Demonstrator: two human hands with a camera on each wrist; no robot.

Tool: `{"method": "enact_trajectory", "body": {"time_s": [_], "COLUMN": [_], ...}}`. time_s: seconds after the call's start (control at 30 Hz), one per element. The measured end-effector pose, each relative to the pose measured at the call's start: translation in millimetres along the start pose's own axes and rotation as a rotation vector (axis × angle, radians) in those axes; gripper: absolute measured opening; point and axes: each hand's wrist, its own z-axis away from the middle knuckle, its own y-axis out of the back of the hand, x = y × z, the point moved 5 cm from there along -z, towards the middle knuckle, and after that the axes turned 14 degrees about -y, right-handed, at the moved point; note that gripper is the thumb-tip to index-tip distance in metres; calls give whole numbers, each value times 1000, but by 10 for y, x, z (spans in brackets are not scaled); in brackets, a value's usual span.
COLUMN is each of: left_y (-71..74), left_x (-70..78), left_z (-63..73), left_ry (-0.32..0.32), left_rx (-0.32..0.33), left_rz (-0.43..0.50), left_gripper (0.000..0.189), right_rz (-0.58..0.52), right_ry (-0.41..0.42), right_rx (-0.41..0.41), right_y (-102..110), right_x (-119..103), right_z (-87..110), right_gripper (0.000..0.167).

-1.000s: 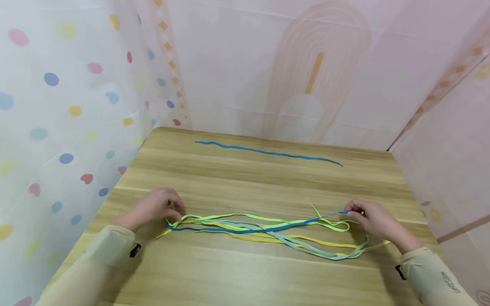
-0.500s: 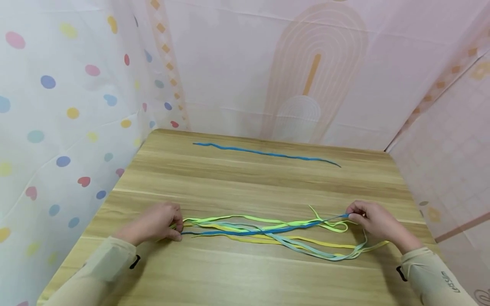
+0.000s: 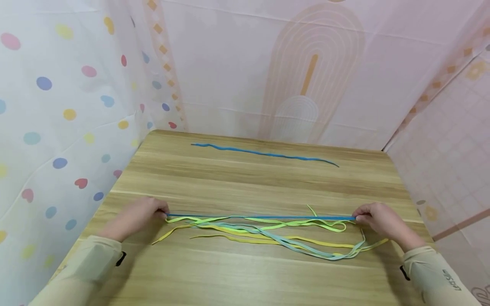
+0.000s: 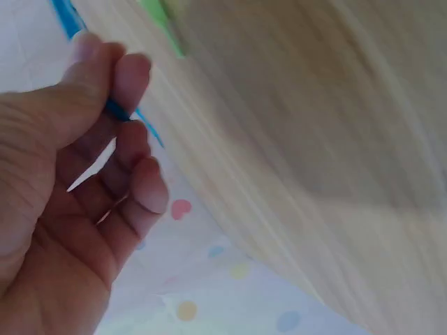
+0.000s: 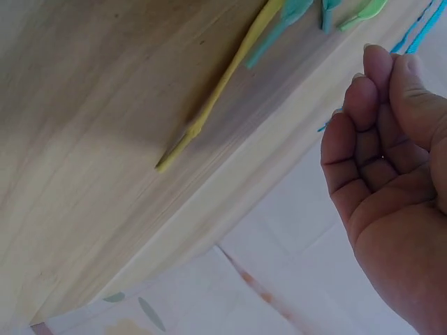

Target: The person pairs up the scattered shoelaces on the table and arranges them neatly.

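A blue shoelace (image 3: 325,217) is stretched straight between my two hands in the head view. My left hand (image 3: 141,214) pinches its left end between thumb and fingertips, and the left wrist view shows the blue lace (image 4: 68,17) running past the thumb. At the other end, my right hand (image 3: 377,216) pinches the lace between thumb and index finger. Just below and partly touching it in view lies a loose tangle of lime green laces (image 3: 337,230), pale blue-green laces (image 3: 287,242) and yellow laces (image 3: 329,244).
Another blue shoelace (image 3: 268,154) lies alone near the far edge of the wooden table (image 3: 245,187). Patterned cloth walls (image 3: 229,63) stand behind the table and at both sides. The yellow lace's tip (image 5: 178,146) lies on the table in the right wrist view.
My left hand has shifted down over the lace ends, then left and up, and grips the blue lace's end. The lace has gone from slack across the tangle to straight above it.
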Motion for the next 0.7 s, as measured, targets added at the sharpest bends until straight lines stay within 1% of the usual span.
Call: {"method": "enact_trajectory", "body": {"time_s": [0.1, 0.23, 0.3, 0.37, 0.4, 0.43, 0.5, 0.6, 0.63, 0.7], "left_y": [36, 96, 141, 217, 267, 323, 454, 637, 688, 771], "left_x": [-107, -196, -231, -275, -307, -341, -417, -545, -582, -664], "left_z": [49, 78, 65, 23, -16, -64, -208, -487, -590, -802], "left_ry": [51, 75, 81, 89, 91, 94, 94, 110, 125, 159], "left_rx": [24, 95, 132, 169, 196, 218, 272, 323, 326, 333], "left_rz": [-15, -2, 5, -2, -12, -15, -33, -49, -41, -33], "left_gripper": [18, 14, 12, 9, 7, 7, 8, 12, 13, 17], "right_rz": [14, 12, -10, -39, -55, -73, -103, -128, -130, -124], "right_ry": [6, 1, -21, -54, -70, -92, -119, -118, -116, -117], "right_rx": [14, 62, 78, 91, 103, 99, 95, 113, 116, 147], "right_y": [15, 73, 125, 212, 272, 333, 478, 688, 747, 851], "right_x": [16, 36, 51, 73, 85, 94, 110, 102, 96, 87], "right_z": [-7, 0, 7, 3, -8, -26, -95, -277, -353, -514], "right_gripper": [7, 9, 9, 10, 11, 14, 22, 29, 31, 33]}}
